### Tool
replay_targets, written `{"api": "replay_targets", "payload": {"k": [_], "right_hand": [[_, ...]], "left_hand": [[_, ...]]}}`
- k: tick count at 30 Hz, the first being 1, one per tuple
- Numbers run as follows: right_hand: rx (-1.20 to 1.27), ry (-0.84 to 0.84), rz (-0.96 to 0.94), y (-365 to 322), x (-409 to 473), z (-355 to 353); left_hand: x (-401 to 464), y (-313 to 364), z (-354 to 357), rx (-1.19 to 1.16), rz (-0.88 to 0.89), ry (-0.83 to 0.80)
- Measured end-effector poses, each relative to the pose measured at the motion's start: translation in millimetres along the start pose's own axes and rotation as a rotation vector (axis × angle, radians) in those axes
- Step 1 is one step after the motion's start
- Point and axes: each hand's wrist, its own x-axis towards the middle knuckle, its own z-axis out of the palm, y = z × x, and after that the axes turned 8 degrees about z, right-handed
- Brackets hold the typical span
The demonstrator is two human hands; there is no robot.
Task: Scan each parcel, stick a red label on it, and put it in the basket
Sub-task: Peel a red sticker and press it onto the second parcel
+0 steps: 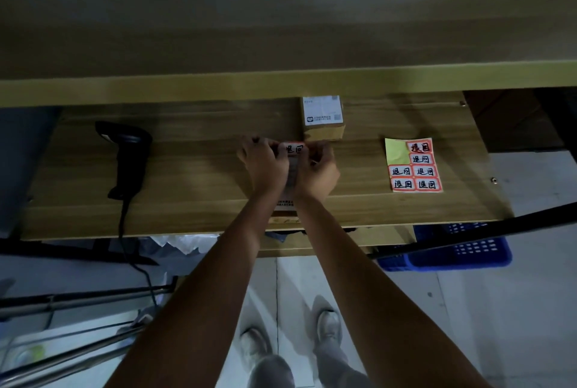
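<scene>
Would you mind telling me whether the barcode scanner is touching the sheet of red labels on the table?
Apart. The head view shows the barcode scanner lying at the table's left and the sheet of red labels at its right, with both hands between them.

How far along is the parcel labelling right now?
Mid-job. Both hands, left hand and right hand, are pressing a red label onto a parcel. The scanner lies set down. A second parcel waits unlabelled; the blue basket is still ahead.

Red label (pixel 294 149) held over parcel reads "退回". Label sheet (pixel 413 166) stickers read "退回". Box (pixel 323 116) print illegible.
</scene>
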Motion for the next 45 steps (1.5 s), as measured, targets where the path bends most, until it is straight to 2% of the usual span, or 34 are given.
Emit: {"api": "replay_targets", "payload": {"k": [8,35,39,41,45], "right_hand": [[0.008,0.05,0.018,-1.7,-0.7,-1.8],[-0.058,0.018,-0.009,2.0,0.3,3.9],[-0.043,0.02,0.033,-1.5,0.5,1.0],[-0.046,-0.04,0.097,0.8,4.3,1.9],[-0.149,-0.231,0.102,7.6,11.6,8.5]], "left_hand": [[-2.1,1.4,2.6,0.037,0.003,0.012],[-0.9,-5.4,7.2,0.096,0.047,0.035],[-2.8,-3.3,6.7,0.066,0.055,0.096],[-5.0,-1.0,5.0,0.049,0.053,0.101],[0.5,-3.4,8.3,0.094,0.094,-0.05]]}}
